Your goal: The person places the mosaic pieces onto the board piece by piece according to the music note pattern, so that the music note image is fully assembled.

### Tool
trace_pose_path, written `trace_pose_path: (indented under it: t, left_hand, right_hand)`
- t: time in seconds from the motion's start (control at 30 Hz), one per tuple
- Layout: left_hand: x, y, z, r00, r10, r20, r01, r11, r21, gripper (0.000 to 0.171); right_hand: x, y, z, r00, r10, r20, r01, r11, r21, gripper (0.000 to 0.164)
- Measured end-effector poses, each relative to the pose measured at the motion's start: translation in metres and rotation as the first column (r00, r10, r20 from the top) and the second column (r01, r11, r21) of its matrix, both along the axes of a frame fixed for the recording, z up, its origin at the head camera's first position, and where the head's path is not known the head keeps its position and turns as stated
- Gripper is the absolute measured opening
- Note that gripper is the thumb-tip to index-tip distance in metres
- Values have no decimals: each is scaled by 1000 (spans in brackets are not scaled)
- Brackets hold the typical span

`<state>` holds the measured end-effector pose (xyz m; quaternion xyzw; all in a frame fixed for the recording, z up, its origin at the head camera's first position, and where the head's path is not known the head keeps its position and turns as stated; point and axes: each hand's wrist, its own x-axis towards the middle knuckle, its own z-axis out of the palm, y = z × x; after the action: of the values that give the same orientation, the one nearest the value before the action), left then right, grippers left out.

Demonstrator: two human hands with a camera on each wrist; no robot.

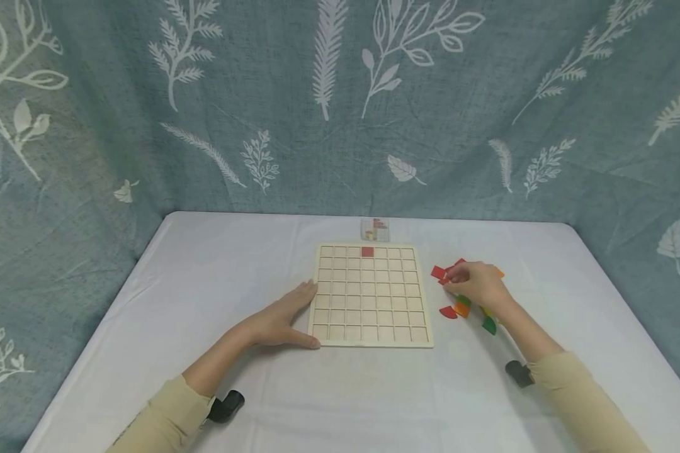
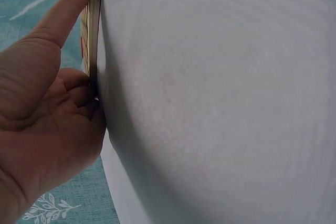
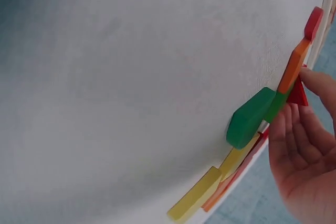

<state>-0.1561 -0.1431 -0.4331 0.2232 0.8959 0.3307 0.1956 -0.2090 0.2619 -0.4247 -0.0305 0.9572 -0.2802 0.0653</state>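
Observation:
A pale wooden grid board (image 1: 369, 296) lies on the white table, with one red square tile (image 1: 368, 251) in its top row. My left hand (image 1: 280, 318) steadies the board's left side, its fingers along the edge and the thumb at the near-left corner; the left wrist view shows the thumb (image 2: 58, 22) against the rim. Right of the board, my right hand (image 1: 478, 283) pinches a red piece (image 3: 298, 94) between thumb and fingers, over a loose group of coloured blocks. Among these are a green block (image 3: 251, 119), an orange block (image 1: 461, 309) and a red quarter-round block (image 1: 448, 312).
A small card with a coloured pattern (image 1: 376, 229) lies behind the board. Yellow blocks (image 3: 195, 195) lie near the right hand. A leaf-patterned curtain (image 1: 340, 157) hangs behind the table (image 1: 204, 264). Dark devices (image 1: 226, 406) sit at both wrists.

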Motion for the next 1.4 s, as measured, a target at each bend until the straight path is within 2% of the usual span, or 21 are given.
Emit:
trace_pose_path:
  t: [0.1,0.2,0.33,0.47,0.57,0.67,0.77,0.9,1.0,1.23,1.4]
  left_hand:
    - [0,0,1,1000,-1,2,1,1000,0,115]
    - [0,0,1,1000,-1,0,1,1000,-1,115]
    - [0,0,2,1000,2,-6,-2,1000,-4,115]
    - [0,-1,2,1000,2,-4,-2,1000,-1,115]
    - [0,-1,1,1000,2,2,-2,1000,3,115]
    - [0,-1,1,1000,3,7,-3,1000,3,115]
    - [0,-1,1,1000,4,9,-4,1000,3,115]
    - [0,0,-1,1000,8,18,-8,1000,7,115]
    - [1,1,-1,1000,7,22,-7,1000,11,115]
    - [1,1,1,1000,12,23,-12,1000,1,115]
    - [1,0,1,999,16,29,-16,1000,4,115]
  right_hand:
    - [1,0,1,1000,-12,0,12,1000,-28,29]
    - [0,-1,2,1000,-17,-10,16,995,-99,33]
    - [-4,-11,4,1000,-27,-12,23,975,-223,36]
    - [-13,-30,5,999,-37,1,36,958,-285,39]
    - [-24,-49,4,999,-35,-1,33,958,-283,38]
    - [-37,-69,3,999,5,-42,-15,968,-250,36]
    - [-50,-85,1,989,91,-116,-112,976,-188,33]
    - [-63,-98,-1,958,216,-189,-236,967,-93,29]
    - [-67,-102,0,944,275,-180,-290,955,-65,27]
    - [-68,-104,2,926,340,-164,-353,934,-59,24]
    - [-66,-103,1,936,320,-145,-335,938,-91,27]
